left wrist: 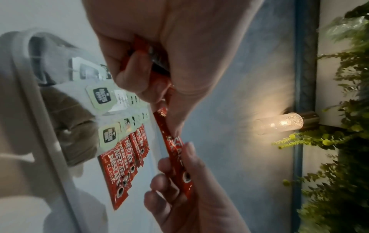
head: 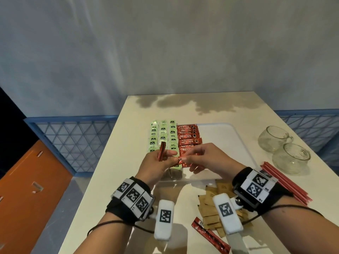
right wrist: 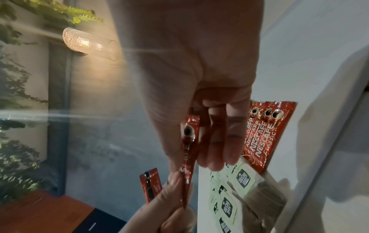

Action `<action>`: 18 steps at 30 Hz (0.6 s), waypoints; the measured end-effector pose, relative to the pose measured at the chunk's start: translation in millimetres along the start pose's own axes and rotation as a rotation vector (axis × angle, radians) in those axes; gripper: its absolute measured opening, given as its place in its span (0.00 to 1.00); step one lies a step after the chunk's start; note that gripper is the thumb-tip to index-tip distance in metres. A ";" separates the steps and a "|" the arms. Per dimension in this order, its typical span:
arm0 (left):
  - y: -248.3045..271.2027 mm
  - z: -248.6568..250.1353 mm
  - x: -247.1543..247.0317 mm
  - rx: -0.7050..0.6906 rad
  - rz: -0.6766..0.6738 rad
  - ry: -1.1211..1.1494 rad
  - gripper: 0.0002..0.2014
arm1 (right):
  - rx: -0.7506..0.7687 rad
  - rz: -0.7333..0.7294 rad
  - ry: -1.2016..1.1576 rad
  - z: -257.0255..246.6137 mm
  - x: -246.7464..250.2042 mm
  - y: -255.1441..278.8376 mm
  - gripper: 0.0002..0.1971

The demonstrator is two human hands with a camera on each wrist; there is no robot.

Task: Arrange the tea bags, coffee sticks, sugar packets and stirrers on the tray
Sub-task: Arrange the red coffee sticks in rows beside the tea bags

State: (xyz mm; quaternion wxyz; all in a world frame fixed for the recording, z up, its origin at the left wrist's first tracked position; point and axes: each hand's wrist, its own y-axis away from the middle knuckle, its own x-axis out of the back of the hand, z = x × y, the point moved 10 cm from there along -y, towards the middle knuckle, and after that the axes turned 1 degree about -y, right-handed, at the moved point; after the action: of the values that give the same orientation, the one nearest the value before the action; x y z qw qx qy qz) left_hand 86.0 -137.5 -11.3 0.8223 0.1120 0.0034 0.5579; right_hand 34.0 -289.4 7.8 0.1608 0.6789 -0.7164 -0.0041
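Note:
My left hand (head: 167, 157) grips red coffee sticks (head: 162, 150) above the near left part of the white tray (head: 236, 136). One coffee stick (head: 180, 161) spans between both hands, and my right hand (head: 187, 158) pinches its other end. The left wrist view shows that stick (left wrist: 173, 146) running from my left thumb to the right fingers (left wrist: 159, 184). In the right wrist view it (right wrist: 188, 151) hangs between thumb and fingers. On the tray lie rows of green tea bags (head: 162, 136) and a column of coffee sticks (head: 188, 138).
Brown sugar packets (head: 211, 202) and one loose coffee stick (head: 211, 237) lie on the table in front of the tray. Red stirrers (head: 286, 182) lie at the right. Two glass cups (head: 275, 138) (head: 291, 158) stand at the far right.

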 end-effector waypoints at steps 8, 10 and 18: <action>8.9 10.8 -17.8 0.002 -0.104 -0.056 0.06 | 0.009 0.030 -0.067 0.2 7.2 0.5 0.09; 3.7 12.0 -12.1 -0.010 -0.098 -0.106 0.06 | -0.009 0.052 -0.090 3.8 16.2 1.9 0.11; -5.5 3.4 -16.4 -0.005 -0.158 -0.211 0.12 | -0.052 0.039 -0.061 25.4 37.4 -1.7 0.08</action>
State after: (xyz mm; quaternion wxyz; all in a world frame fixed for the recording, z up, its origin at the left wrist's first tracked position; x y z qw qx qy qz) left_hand 85.3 -155.2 -10.9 0.8599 0.1674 -0.0757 0.4763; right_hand 28.7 -331.4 -8.2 0.1565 0.6600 -0.7337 -0.0402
